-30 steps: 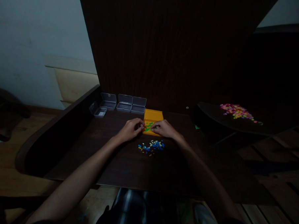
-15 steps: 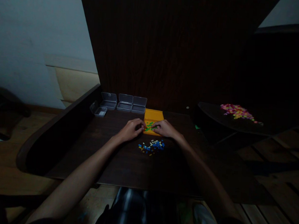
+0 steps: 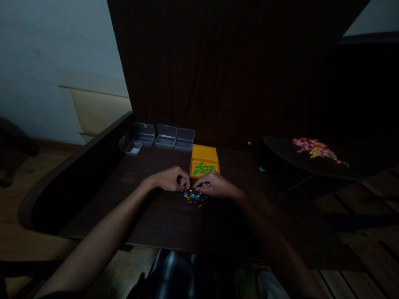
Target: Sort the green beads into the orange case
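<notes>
A pile of small blue, yellow and white pieces (image 3: 195, 197) lies on the dark wooden table. At its left edge is my left hand (image 3: 175, 179), fingers curled and the tips pressed together in a pinch. My right hand (image 3: 214, 185) reaches over the pile from the right, thumb and fingers pinched close to the pieces and covering part of them. Whatever either hand may hold is too small to make out. Just beyond the hands stands an open yellow box (image 3: 204, 153), with many small green pieces (image 3: 203, 168) in its near half.
Open clear plastic boxes (image 3: 166, 141) stand along the back left, and a smaller clear box (image 3: 133, 148) sits in front of them. A pile of pink and yellow pieces (image 3: 315, 149) rests on a side shelf at right. A raised wooden side panel (image 3: 76, 175) borders the left.
Both hands have left the yellow box and come back toward me to the loose pile. The green pieces in the box are now uncovered.
</notes>
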The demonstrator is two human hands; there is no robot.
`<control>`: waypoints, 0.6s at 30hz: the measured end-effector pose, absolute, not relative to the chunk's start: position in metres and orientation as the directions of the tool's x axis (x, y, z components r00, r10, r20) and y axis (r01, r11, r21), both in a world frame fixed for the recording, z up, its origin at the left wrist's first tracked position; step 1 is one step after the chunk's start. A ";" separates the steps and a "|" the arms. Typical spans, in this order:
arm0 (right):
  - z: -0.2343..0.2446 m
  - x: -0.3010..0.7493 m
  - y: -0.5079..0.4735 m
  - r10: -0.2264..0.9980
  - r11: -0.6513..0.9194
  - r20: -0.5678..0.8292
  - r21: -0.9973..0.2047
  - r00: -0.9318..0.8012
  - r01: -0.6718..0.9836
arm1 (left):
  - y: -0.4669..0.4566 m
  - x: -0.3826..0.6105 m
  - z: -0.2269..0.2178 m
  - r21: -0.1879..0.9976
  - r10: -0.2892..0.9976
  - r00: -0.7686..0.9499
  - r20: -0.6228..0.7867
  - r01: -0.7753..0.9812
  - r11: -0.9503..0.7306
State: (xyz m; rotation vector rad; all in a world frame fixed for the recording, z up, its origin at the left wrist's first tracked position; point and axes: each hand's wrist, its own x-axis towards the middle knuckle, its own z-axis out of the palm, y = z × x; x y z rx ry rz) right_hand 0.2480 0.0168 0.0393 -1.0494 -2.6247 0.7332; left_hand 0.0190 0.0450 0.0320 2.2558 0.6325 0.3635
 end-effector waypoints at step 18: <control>0.032 0.242 0.013 0.623 0.694 0.021 -0.477 -0.782 0.540 | 0.043 0.020 0.036 0.700 0.488 0.871 -0.056 0.383 -0.603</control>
